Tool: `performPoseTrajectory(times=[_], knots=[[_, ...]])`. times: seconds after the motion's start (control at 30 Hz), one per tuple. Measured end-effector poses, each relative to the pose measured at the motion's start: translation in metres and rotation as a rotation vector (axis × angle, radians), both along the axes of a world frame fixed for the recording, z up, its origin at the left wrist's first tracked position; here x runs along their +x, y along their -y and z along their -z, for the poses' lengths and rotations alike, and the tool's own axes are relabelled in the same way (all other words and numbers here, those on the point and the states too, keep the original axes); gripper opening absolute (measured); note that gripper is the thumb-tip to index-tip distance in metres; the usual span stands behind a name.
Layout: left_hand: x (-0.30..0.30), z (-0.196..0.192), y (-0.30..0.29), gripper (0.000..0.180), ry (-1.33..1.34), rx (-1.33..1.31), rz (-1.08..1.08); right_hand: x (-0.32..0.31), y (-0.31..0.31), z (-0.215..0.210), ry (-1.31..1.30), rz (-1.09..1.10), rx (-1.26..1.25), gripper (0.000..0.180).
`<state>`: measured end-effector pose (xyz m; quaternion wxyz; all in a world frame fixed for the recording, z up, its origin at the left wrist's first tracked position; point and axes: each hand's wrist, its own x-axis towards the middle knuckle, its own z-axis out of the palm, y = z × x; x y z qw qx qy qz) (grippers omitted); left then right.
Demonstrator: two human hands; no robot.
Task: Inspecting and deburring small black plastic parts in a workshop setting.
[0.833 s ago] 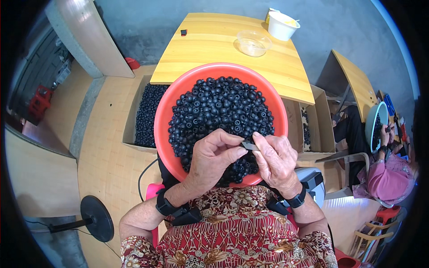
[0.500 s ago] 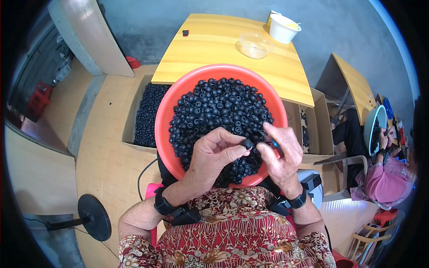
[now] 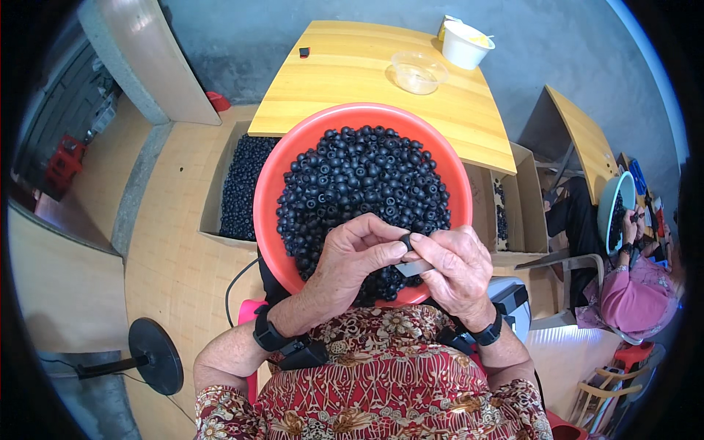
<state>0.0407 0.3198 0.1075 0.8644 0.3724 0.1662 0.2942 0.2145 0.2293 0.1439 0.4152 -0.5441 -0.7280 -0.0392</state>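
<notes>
A round red plastic basin, heaped with small black rounded pieces, many showing a round hole, serves as the landmark. Above its near half, the left hand pinches a single dark rounded piece between thumb and forefinger. The right hand, above the basin's near right part, grasps a flat grey metal blade, whose free end points toward the left hand; whether the blade touches the pinched piece cannot be told. A black wristband encircles each wrist. Beyond the basin stands a yellow wood-grain table bearing a clear round plastic bowl and a white tub. Left of the basin, a brown cardboard box holds more dark pieces; right of it stands an open cardboard carton. Farther right of the basin, a seated co-worker in pink handles dark pieces over a pale blue basin.
</notes>
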Motion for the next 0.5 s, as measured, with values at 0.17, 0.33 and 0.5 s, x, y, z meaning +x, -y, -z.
performPoseTrajectory(times=[0.17, 0.33, 0.5], knots=[[-0.0002, -0.0006, -0.0001, 0.013, -0.039, 0.030, -0.013, 0.0014, -0.0066, 0.0002, -0.251, -0.044, -0.092, 0.039], [-0.0022, -0.0023, -0.0020, 0.013, -0.080, -0.059, 0.001, 0.0034, -0.0046, -0.0009, -0.378, -0.020, -0.205, 0.028], [-0.0026, 0.0003, -0.0042, 0.013, -0.043, -0.102, 0.062, 0.0036, -0.0060, 0.0008, -0.312, -0.025, -0.168, 0.034]])
